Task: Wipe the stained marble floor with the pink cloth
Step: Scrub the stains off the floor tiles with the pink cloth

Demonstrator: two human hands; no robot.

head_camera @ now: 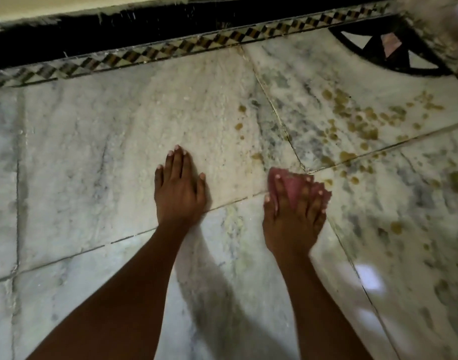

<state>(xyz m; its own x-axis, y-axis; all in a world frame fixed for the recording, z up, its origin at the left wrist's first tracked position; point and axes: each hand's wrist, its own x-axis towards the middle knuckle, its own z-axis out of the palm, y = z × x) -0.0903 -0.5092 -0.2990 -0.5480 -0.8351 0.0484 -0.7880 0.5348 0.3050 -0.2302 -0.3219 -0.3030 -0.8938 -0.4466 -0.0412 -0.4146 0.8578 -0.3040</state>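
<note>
Two bare forearms reach forward from the bottom edge of the head view, down to the marble floor (pixel 98 131). At centre, the left hand (pixel 179 189) lies flat, palm down, on a pale slab; its fingers (pixel 177 162) are straight and pressed close together, the thumb set slightly apart, holding nothing. Just to its right, the right hand (pixel 292 216) presses the pink cloth (pixel 291 185) onto the floor, fingers spread wide over the bunched fabric, which shows between and beyond the fingertips. The cloth sits near the point where several slab joints meet. Yellowish-brown stains (pixel 363 123) dot the slabs to the right of and beyond the cloth, the nearest spots just beside it. Along the far edge runs a checkered inlay border (pixel 155 53) beneath a black band (pixel 92 32).
</note>
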